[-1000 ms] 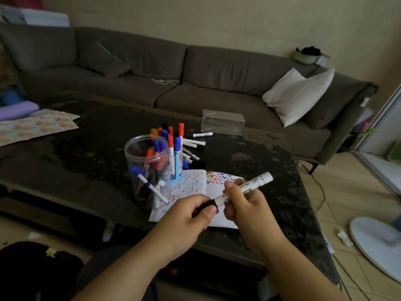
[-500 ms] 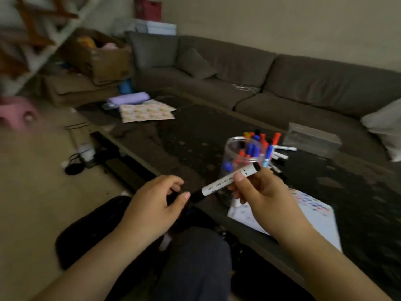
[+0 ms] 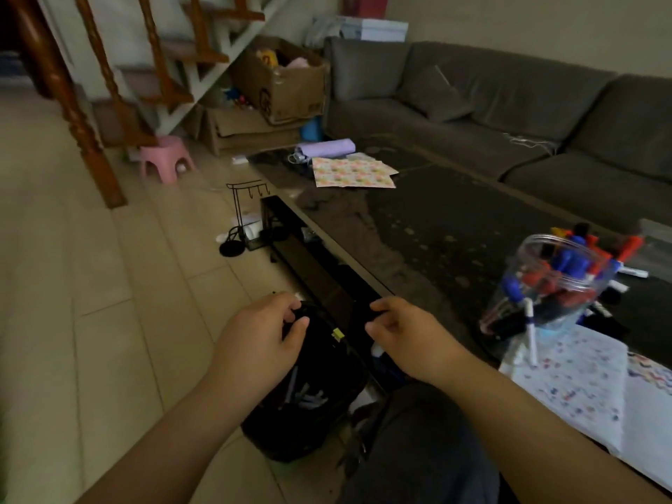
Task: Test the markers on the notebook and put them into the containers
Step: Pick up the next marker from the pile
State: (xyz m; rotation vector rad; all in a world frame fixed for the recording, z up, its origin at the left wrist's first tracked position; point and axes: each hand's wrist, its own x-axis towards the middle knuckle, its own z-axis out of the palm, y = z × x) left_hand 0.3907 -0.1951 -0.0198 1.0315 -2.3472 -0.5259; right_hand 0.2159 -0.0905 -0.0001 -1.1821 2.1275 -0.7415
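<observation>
Both hands, left hand (image 3: 260,334) and right hand (image 3: 402,331), curl empty above the black bag (image 3: 309,401); next, fetch another marker from the far-right table (image 3: 418,227).

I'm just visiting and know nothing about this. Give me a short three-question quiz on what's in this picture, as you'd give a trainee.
1. True or false: the clear jar of markers stands on the floor.
2. The left hand and right hand are both above which thing? A) black bag B) cardboard box C) sofa
3. Fill in: the small stool by the stairs is ____.
Key: 1 false, it stands on the table; 2 A; 3 pink.
</observation>
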